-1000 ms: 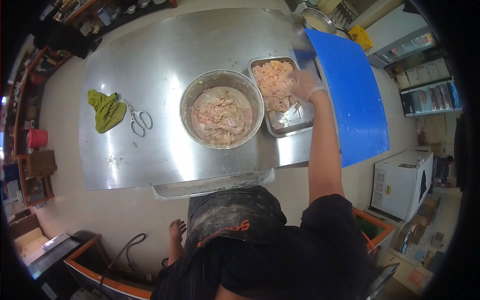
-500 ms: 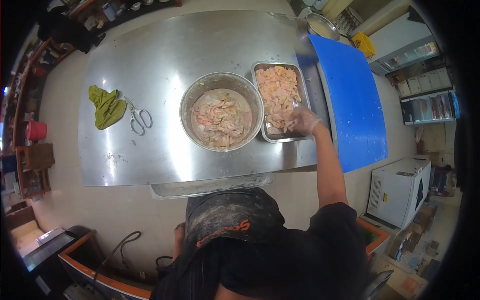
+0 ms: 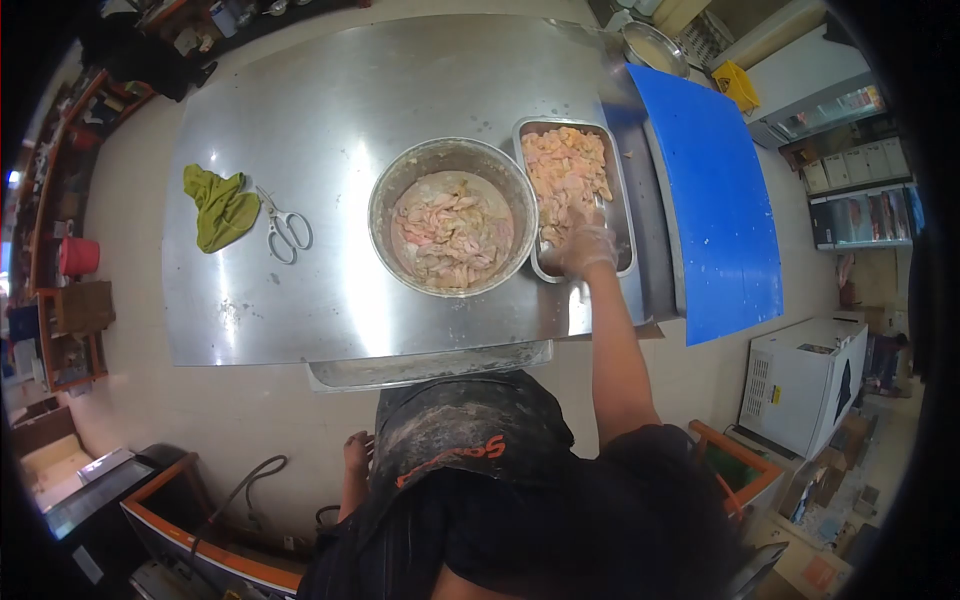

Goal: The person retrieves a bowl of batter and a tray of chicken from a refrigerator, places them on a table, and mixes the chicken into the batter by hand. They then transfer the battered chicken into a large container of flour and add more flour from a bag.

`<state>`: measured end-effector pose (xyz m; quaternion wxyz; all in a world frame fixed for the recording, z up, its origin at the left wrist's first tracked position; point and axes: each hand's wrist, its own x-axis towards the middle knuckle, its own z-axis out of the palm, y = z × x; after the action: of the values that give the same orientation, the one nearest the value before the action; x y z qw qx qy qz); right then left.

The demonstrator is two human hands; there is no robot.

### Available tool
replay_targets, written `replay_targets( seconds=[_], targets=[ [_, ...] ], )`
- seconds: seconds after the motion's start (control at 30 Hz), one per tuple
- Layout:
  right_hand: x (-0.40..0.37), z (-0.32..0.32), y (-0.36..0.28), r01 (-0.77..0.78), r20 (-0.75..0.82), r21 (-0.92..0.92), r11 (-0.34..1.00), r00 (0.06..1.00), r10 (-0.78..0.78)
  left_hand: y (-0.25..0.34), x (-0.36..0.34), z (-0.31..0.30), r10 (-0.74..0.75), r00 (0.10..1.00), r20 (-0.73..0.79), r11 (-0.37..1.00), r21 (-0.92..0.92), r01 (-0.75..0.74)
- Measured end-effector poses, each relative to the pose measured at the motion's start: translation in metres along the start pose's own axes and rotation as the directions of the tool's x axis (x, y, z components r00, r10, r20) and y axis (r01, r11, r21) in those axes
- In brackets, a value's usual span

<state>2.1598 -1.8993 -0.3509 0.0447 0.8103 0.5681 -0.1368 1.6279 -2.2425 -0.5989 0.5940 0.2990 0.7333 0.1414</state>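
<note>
My right hand [image 3: 588, 248], in a clear plastic glove, reaches into the near end of a rectangular metal tray [image 3: 626, 222]. Its fingers stretch forward against pale pink raw meat pieces [image 3: 565, 160], which look like chicken; the fingertips partly blend into them. Left of the tray stands a round metal pot [image 3: 376, 225] with more raw meat strips [image 3: 455, 235] in cloudy liquid. Down beside my dark, flour-dusted apron [image 3: 470, 420] hangs my left hand [image 3: 357, 452], bare, fingers loosely apart and nothing visible in it.
Scissors [image 3: 287, 230] and a green cloth [image 3: 217, 207] lie on the left of the steel table [image 3: 300, 320]. A blue board [image 3: 715, 210] covers the right side. A metal bowl [image 3: 655, 50] sits at the far right corner. Another metal tray [image 3: 430, 370] juts out below the near edge.
My right hand has shifted left and turned, its fingers now pointing away from me over the meat. My left hand shows more beside the apron. The view has moved slightly.
</note>
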Motion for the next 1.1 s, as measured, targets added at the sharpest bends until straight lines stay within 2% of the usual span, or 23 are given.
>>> replay_targets(
  seconds=[0.03,0.17,0.2,0.23,0.27,0.3,0.33,0.37,0.4,0.43,0.5,0.53,0.6,0.7,0.77,0.83,0.87,0.9,0.97,1.0,1.03,1.07,1.1],
  targets=[
    [0.000,0.011,-0.004,-0.096,-0.067,0.049,0.994,0.993,0.100,-0.001,0.001,0.000,-0.001,1.000,-0.007,1.000,0.003,0.001],
    [0.001,0.018,-0.005,-0.048,0.099,0.205,0.978,0.995,0.028,-0.005,0.000,0.004,-0.052,0.998,-0.036,0.996,-0.072,0.049],
    [0.004,0.036,0.005,0.163,-0.097,0.197,0.967,0.984,-0.146,-0.005,-0.002,0.007,-0.104,0.994,-0.039,0.986,-0.131,0.098],
    [0.012,0.069,0.024,0.381,-0.293,0.154,0.912,0.899,-0.326,-0.002,-0.007,0.009,-0.206,0.978,-0.036,0.953,-0.234,0.193],
    [0.025,0.083,0.030,0.592,-0.486,0.070,0.803,0.723,-0.491,0.004,-0.004,0.009,-0.289,0.956,-0.040,0.899,-0.353,0.257],
    [0.022,0.080,0.025,0.448,-0.316,0.331,0.830,0.882,-0.350,-0.003,-0.003,0.013,-0.295,0.953,-0.069,0.866,-0.440,0.237],
    [0.008,0.043,0.004,0.460,-0.236,0.251,0.852,0.882,-0.407,-0.012,0.000,0.011,-0.296,0.955,-0.017,0.834,-0.492,0.250],
    [0.008,0.045,0.011,0.409,-0.134,0.415,0.813,0.911,-0.390,-0.006,0.001,0.016,-0.398,0.915,-0.070,0.782,-0.547,0.298],
    [-0.002,0.019,-0.004,0.199,0.044,0.313,0.929,0.974,-0.223,-0.007,0.003,0.016,-0.370,0.925,-0.091,0.822,-0.496,0.280],
    [0.052,0.109,0.057,0.040,0.181,0.592,0.805,0.967,-0.181,-0.005,0.003,0.016,-0.379,0.920,-0.101,0.818,-0.501,0.282],
    [0.034,0.036,0.041,0.070,0.280,0.458,0.886,0.935,-0.218,-0.011,0.008,0.013,-0.378,0.918,-0.115,0.811,-0.519,0.269],
    [0.035,0.034,0.046,0.013,0.257,0.664,0.747,0.935,-0.244,-0.012,0.009,0.011,-0.374,0.919,-0.124,0.807,-0.533,0.256],
    [0.037,0.033,0.081,-0.124,0.217,0.931,0.343,0.944,-0.250,-0.016,0.011,0.010,-0.369,0.922,-0.121,0.803,-0.541,0.251],
    [0.040,0.001,0.100,0.033,0.035,0.971,0.238,0.961,-0.274,-0.032,0.011,0.005,-0.291,0.954,-0.070,0.816,-0.538,0.209],
    [0.010,-0.058,0.068,-0.062,0.097,0.986,0.155,0.968,-0.233,-0.036,0.008,0.005,-0.170,0.977,-0.129,0.926,-0.359,0.114],
    [-0.013,-0.109,0.038,0.078,-0.039,0.984,0.162,0.973,-0.230,-0.031,0.012,0.009,-0.371,0.927,-0.060,0.815,-0.500,0.294],
    [-0.007,-0.117,0.046,0.188,-0.130,0.964,0.189,0.951,-0.282,-0.033,0.009,0.009,-0.345,0.935,-0.077,0.821,-0.507,0.261],
    [-0.013,-0.135,0.033,0.215,-0.184,0.975,0.055,0.921,-0.343,-0.033,0.009,0.006,-0.333,0.942,-0.037,0.800,-0.540,0.262],
    [-0.011,-0.162,0.034,0.334,-0.243,0.916,0.223,0.903,-0.356,-0.007,-0.002,0.006,-0.341,0.939,-0.051,0.827,-0.491,0.274],
    [-0.015,-0.172,0.027,0.384,-0.305,0.906,0.177,0.884,-0.354,-0.025,0.001,0.003,-0.072,0.995,-0.064,0.949,-0.312,0.049],
    [-0.022,-0.180,0.015,0.438,-0.372,0.891,0.122,0.856,-0.358,-0.024,0.002,0.003,-0.001,0.998,-0.064,0.960,-0.279,-0.017],
    [-0.035,-0.191,-0.002,0.432,-0.354,0.893,0.125,0.847,-0.396,-0.021,0.000,0.003,0.070,0.996,-0.064,0.966,-0.247,-0.083],
    [-0.050,-0.206,-0.023,0.429,-0.340,0.895,0.123,0.833,-0.437,0.024,-0.013,-0.001,-0.072,0.994,-0.088,0.933,-0.358,0.036]
  ],
)
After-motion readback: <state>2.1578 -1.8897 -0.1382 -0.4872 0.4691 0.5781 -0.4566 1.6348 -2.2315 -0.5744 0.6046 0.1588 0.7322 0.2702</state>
